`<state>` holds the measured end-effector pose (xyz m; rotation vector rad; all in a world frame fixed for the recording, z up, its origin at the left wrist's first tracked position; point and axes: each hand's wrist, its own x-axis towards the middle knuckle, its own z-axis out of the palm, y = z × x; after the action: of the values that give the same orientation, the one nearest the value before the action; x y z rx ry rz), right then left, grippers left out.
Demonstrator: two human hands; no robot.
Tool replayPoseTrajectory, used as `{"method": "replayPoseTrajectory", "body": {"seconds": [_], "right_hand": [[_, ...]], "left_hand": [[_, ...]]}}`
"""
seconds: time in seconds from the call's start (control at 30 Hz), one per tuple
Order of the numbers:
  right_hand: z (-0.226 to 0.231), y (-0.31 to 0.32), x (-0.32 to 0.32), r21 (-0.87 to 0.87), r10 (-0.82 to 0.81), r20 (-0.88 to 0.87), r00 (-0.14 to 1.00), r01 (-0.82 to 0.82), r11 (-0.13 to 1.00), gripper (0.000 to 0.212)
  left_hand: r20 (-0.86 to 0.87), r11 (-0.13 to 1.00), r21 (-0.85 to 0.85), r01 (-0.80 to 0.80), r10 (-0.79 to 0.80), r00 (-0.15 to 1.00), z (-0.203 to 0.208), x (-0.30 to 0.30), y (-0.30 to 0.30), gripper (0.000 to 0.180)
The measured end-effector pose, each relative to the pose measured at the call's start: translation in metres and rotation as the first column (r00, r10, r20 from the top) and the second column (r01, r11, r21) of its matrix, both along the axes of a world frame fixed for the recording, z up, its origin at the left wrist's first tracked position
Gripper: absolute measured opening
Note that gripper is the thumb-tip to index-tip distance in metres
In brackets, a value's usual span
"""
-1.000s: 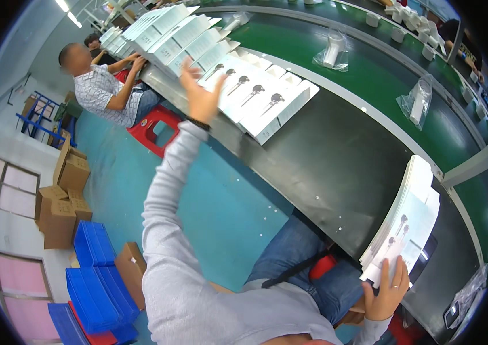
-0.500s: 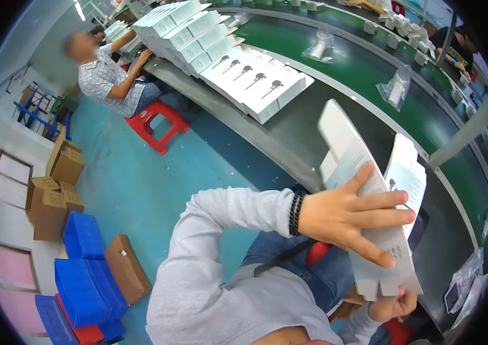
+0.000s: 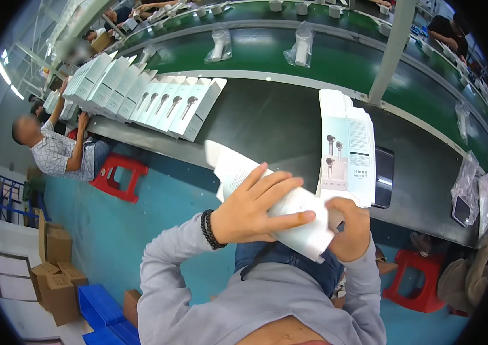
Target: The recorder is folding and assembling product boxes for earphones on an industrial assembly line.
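Note:
A white and pale blue folding carton (image 3: 236, 168) slants in front of me above my lap, near the table's front edge. My left hand (image 3: 258, 210), with a dark beaded bracelet at the wrist, lies across it and holds it, the thumb and fingers apart on its face. My right hand (image 3: 350, 229) is curled at the carton's lower right end, its fingertips partly hidden and blurred. Beyond my right hand, flat printed cartons (image 3: 344, 152) lie in a stack on the dark table, with pictures of a device on the top one.
Standing boxes (image 3: 166, 103) line the table at left, beside a seated person (image 3: 63, 146) on a red stool (image 3: 118, 175). A dark phone (image 3: 383, 177) lies beside the stack. Behind runs a green conveyor (image 3: 261, 49) with bagged white parts (image 3: 300, 46); a metal post (image 3: 392, 52) rises there.
The view has turned, so the table now runs across it. The held carton has swung from steep to slanting leftward. My left hand's fingers are less spread; my right hand is at the carton's end.

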<state>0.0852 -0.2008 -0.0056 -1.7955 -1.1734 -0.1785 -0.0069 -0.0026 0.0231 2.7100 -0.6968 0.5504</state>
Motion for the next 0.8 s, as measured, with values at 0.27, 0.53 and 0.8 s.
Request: {"method": "replayPoseTrajectory", "body": {"seconds": [0.27,0.53,0.8], "right_hand": [[-0.054,0.01,-0.016,0.394,0.339,-0.398,0.852,-0.175,0.902,0.074],[-0.11,0.047,-0.039,0.178,-0.328,-0.271,0.905,0.382,0.907,0.028],[-0.104,0.05,-0.036,0.302,0.341,-0.649,0.68,-0.181,0.936,0.056]], "left_hand": [[-0.223,0.754,-0.59,-0.29,0.194,0.955,-0.026,-0.017,0.003,0.073],[-0.148,0.487,-0.756,-0.436,0.522,0.84,-0.099,0.009,-0.022,0.085],[0.093,-0.379,-0.921,-0.088,-0.434,0.896,-0.088,-0.005,-0.029,0.118]]}}
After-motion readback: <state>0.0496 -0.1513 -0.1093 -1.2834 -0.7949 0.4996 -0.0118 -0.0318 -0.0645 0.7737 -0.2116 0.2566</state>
